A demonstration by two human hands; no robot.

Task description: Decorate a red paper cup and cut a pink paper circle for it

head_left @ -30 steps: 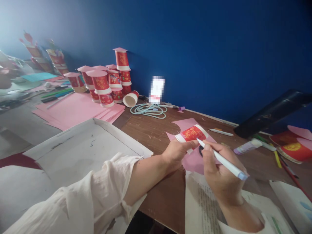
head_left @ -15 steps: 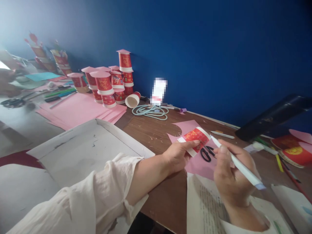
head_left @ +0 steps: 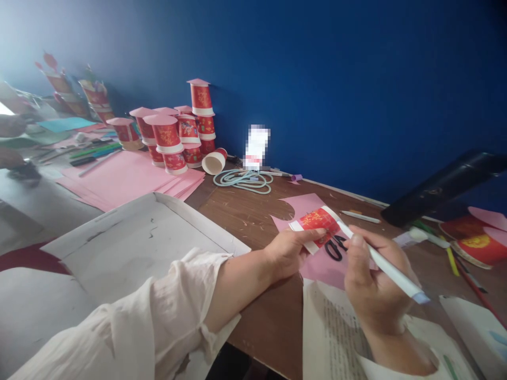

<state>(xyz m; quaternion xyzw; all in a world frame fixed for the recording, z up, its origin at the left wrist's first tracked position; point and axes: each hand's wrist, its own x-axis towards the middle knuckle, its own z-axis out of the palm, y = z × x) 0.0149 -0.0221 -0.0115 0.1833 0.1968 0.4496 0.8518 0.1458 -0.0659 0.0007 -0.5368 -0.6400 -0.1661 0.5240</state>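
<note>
My left hand (head_left: 291,253) is closed round a red paper cup (head_left: 317,221) with gold print, tipped on its side above the table. A white marker (head_left: 392,266) with a pale blue end sits in my right hand (head_left: 378,287), closed like a writing grip. The marker's tip end meets or nearly meets the cup's rim; I cannot tell whether it touches. Under the cup lie a cut pink sheet (head_left: 320,274) and the black handles of scissors (head_left: 334,249), partly hidden by my hands. A printed page (head_left: 328,327) lies below my right hand.
Red cups with pink paper tops (head_left: 168,134) stand stacked behind pink sheets (head_left: 119,179). A white box lid (head_left: 130,240) lies left, a coiled cable (head_left: 241,182) before a propped phone (head_left: 257,148). A black cylinder (head_left: 439,187) leans right. Another person's hand (head_left: 11,158) shows far left.
The marker in my right hand has shifted slightly left, its tip end closer to the cup's rim. My left hand holds the cup almost unmoved. The view has shifted a little.
</note>
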